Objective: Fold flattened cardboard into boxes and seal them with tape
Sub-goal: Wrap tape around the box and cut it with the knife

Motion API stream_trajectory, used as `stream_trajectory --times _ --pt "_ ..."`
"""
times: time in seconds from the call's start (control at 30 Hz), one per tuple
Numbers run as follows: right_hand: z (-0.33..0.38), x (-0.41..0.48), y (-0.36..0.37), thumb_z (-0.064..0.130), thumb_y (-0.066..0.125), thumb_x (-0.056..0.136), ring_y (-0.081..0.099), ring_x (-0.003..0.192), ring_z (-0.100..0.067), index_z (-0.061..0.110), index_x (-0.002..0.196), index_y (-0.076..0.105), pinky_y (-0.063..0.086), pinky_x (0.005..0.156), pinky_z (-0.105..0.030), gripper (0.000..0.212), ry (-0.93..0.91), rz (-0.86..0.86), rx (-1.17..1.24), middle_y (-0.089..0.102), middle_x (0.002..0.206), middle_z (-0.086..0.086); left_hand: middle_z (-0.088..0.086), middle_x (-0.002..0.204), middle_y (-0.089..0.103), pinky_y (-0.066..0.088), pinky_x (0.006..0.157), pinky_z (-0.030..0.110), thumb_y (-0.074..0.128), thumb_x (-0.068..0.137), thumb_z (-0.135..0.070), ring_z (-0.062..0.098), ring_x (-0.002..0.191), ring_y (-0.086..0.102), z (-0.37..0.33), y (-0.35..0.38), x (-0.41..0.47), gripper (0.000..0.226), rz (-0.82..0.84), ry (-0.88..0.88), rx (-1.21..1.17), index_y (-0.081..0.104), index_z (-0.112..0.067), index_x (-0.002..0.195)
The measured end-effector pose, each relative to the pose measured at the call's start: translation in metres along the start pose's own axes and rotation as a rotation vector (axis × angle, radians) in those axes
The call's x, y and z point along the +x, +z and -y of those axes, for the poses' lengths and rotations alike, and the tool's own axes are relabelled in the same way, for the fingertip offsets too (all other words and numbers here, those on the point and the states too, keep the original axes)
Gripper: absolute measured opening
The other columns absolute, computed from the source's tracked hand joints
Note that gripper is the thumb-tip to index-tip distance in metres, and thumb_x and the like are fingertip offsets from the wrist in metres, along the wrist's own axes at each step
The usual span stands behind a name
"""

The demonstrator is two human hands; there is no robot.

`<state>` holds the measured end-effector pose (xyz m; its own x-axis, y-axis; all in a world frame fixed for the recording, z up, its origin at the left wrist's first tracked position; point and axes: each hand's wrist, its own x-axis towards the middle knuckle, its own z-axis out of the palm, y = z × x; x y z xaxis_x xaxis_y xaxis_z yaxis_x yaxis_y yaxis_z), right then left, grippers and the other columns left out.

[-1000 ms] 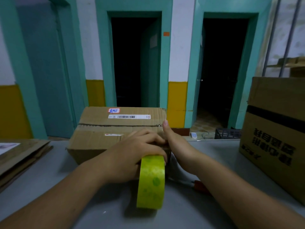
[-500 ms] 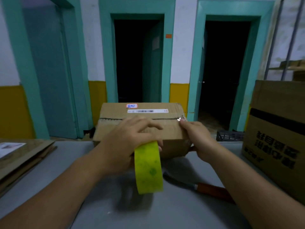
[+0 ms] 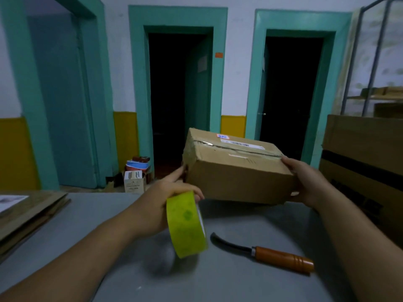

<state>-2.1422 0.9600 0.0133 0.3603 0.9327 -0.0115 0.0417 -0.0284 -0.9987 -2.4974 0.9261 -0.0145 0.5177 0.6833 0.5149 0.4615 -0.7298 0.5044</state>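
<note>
Head view matches where I'm standing, so start nearest: what's on the grey table (image 3: 239,284)?

One knife with an orange wooden handle and dark hooked blade (image 3: 283,259), lying flat with nobody touching it. Just beyond it is one roll of yellow-green tape (image 3: 186,225), held above the table in the left hand (image 3: 161,199). That hand's fingers curl round the roll while the forefinger reaches out to touch the box.

And the box itself?

One small brown cardboard box (image 3: 235,171), held clear of the table and tilted, between the two hands. The right hand (image 3: 305,182) clasps its right end. A taped seam runs along the top, beside one barcode label (image 3: 242,144).

How would you do this step well?

My guess is they're turning it to reach another face. I'd keep both ends pinned so it can't swing and hold the roll away from the cardboard. Then I'd set the box down square before pulling any tape, and press firmly along the seam.

And further back?

One stack of flattened brown cardboard (image 3: 32,210) at the left edge and one big printed carton (image 3: 366,153) on the right. There's one small white carton (image 3: 134,182) on the floor, and two dark teal-framed doorways (image 3: 178,94) behind.
</note>
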Motion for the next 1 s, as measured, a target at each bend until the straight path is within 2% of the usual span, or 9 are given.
stream_trajectory --times 0.1,0.17,0.3,0.47,0.53,0.63,0.73,0.83,1.0 --pt "-0.005 0.005 -0.003 0.056 0.059 0.098 0.058 0.117 -0.036 0.016 0.136 0.057 0.052 0.094 -0.054 0.055 -0.007 -0.091 0.029 0.061 0.129 -0.014 -0.021 0.149 0.038 0.023 0.103 -0.005 0.072 0.098 -0.030 -0.030 0.138 0.017 0.002 0.001 -0.003 0.018 0.028 0.034 0.090 0.076 -0.045 0.108" --pt "-0.008 0.008 -0.001 0.058 0.064 0.094 0.056 0.121 -0.035 0.017 0.137 0.057 0.050 0.098 -0.055 0.060 -0.007 -0.109 0.063 0.059 0.132 -0.011 -0.024 0.151 0.034 0.026 0.106 0.000 0.072 0.097 -0.035 -0.021 0.141 0.023 0.002 0.005 -0.002 0.016 -0.019 0.081 0.091 0.075 -0.048 0.106" --pt "-0.013 0.007 0.006 0.046 0.067 0.096 0.061 0.108 -0.030 0.023 0.110 0.066 0.051 0.079 -0.043 0.027 0.039 -0.063 0.128 0.065 0.121 -0.009 -0.025 0.149 0.032 0.028 0.112 0.006 0.071 0.093 -0.039 -0.007 0.143 0.031 0.004 0.005 0.002 0.011 -0.060 0.120 0.042 0.078 -0.046 0.099" --pt "-0.017 0.009 0.006 0.042 0.062 0.098 0.059 0.099 -0.028 0.021 0.121 0.064 0.049 0.076 -0.043 0.031 0.083 -0.065 0.206 0.064 0.115 -0.011 -0.029 0.148 0.029 0.031 0.105 0.003 0.075 0.086 -0.039 -0.015 0.138 0.028 0.007 -0.004 0.004 0.010 -0.140 -0.026 -0.129 0.082 -0.043 0.091" --pt "-0.017 0.008 0.005 0.042 0.060 0.100 0.059 0.100 -0.029 0.022 0.118 0.064 0.049 0.075 -0.044 0.027 0.075 -0.049 0.227 0.063 0.115 -0.011 -0.018 0.163 0.019 0.027 0.113 0.013 0.068 0.083 -0.049 -0.003 0.148 0.018 0.014 -0.006 0.005 0.014 -0.139 -0.055 -0.088 0.079 -0.054 0.091" --pt "-0.016 0.006 0.005 0.040 0.059 0.100 0.058 0.105 -0.031 0.024 0.112 0.064 0.049 0.074 -0.046 0.021 0.066 -0.021 0.266 0.063 0.117 -0.011 -0.015 0.165 0.012 0.029 0.109 0.006 0.066 0.083 -0.052 0.004 0.152 0.012 0.013 -0.010 0.006 0.016 -0.056 -0.129 -0.157 0.075 -0.064 0.088" --pt "-0.018 0.005 0.005 0.041 0.061 0.099 0.059 0.112 -0.035 0.022 0.122 0.065 0.052 0.083 -0.053 0.030 0.059 0.008 0.275 0.064 0.123 -0.012 -0.015 0.167 0.020 0.035 0.116 0.020 0.066 0.087 -0.067 0.002 0.154 0.022 0.013 -0.007 0.008 0.020 -0.019 -0.096 -0.161 0.079 -0.056 0.096" --pt "-0.020 0.007 0.005 0.040 0.061 0.099 0.059 0.117 -0.037 0.021 0.127 0.065 0.047 0.100 -0.063 0.035 0.063 0.032 0.278 0.064 0.128 -0.014 -0.020 0.154 0.041 0.042 0.099 0.005 0.071 0.086 -0.046 -0.025 0.126 0.042 0.012 -0.005 0.008 0.013 -0.052 -0.089 -0.252 0.081 -0.049 0.094" --pt "-0.021 0.004 0.007 0.033 0.055 0.101 0.059 0.117 -0.038 0.021 0.119 0.065 0.043 0.104 -0.069 0.024 0.088 0.068 0.293 0.064 0.125 -0.014 -0.025 0.125 0.054 0.045 0.093 0.005 0.076 0.083 -0.022 -0.019 0.112 0.053 0.009 -0.007 0.007 0.023 -0.072 -0.048 -0.309 0.082 -0.037 0.099"
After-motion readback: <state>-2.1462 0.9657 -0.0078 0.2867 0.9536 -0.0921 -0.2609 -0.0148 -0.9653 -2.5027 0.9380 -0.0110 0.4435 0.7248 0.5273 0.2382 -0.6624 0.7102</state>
